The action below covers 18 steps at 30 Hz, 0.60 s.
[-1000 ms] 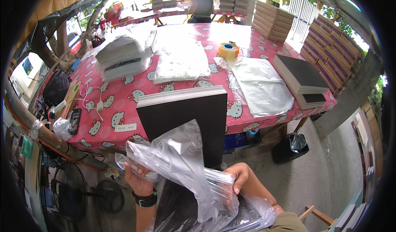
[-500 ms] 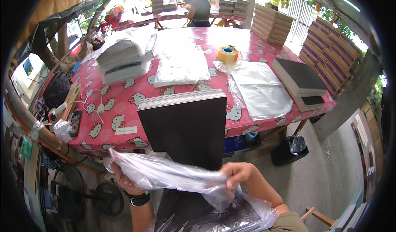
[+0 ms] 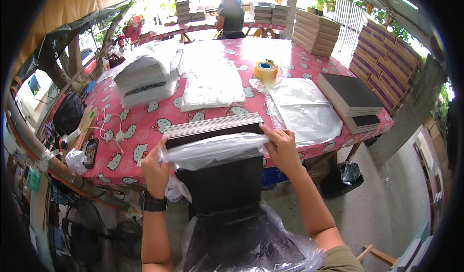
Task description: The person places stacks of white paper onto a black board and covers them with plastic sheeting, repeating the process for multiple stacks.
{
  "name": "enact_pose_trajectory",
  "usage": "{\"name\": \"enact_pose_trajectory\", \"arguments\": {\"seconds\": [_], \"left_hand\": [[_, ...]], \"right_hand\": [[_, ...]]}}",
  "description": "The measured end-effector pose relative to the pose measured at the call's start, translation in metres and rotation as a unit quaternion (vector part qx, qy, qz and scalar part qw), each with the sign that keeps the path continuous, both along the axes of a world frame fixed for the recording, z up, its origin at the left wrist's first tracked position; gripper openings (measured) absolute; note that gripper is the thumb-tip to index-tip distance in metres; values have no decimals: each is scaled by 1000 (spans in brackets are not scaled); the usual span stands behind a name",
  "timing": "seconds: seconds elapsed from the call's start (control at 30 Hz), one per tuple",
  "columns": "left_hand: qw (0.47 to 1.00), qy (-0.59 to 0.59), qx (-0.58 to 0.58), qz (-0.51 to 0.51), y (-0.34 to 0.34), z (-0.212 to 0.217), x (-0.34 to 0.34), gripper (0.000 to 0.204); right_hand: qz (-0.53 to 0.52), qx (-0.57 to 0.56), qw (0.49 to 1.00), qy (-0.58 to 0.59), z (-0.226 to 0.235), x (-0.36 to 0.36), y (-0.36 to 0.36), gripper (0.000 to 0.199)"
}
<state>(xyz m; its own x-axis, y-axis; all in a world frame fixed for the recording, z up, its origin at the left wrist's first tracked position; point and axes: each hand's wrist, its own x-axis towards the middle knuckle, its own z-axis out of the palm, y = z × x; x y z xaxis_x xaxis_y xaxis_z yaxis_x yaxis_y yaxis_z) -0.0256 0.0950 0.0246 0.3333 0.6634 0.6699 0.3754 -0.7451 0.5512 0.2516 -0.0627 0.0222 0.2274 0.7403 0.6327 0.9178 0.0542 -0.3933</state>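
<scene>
A stack of black boards with pale layered edges (image 3: 212, 127) stands at the table's near edge. Across its upper front stretches a gathered clear plastic bag (image 3: 210, 152). My left hand (image 3: 155, 169), with a dark watch on the wrist, closes on the bag's left end beside the stack. At the other end, my right hand (image 3: 284, 149) pinches the bag near the stack's top right corner. Below, close to me, lies a black surface covered in clear plastic (image 3: 241, 238).
The pink patterned table (image 3: 140, 124) bears a plastic-wrapped stack (image 3: 145, 74), plastic sheets (image 3: 212, 86), a tape roll (image 3: 265, 69), white bags (image 3: 304, 110) and dark boards (image 3: 350, 93). A black bin (image 3: 340, 187) stands right; a fan (image 3: 82, 233) left. Another person (image 3: 231, 18) is beyond.
Both hands moved up and forward, carrying the plastic bag from above the covered black surface to the stack's upper front. The bag is now stretched across the stack.
</scene>
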Motion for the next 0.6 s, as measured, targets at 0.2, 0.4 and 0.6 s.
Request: {"name": "enact_pose_trajectory", "arguments": {"seconds": [0.2, 0.4, 0.6], "left_hand": [[996, -39, 70, 29, -31, -15, -13, 48], [996, -56, 64, 10, -51, 15, -25, 25], [917, -133, -333, -176, -44, 34, -58, 9]], "right_hand": [[-9, 54, 994, 94, 1, -13, -16, 30], [31, 81, 989, 124, 27, -18, -37, 12], [233, -145, 707, 652, 36, -8, -60, 9]]}}
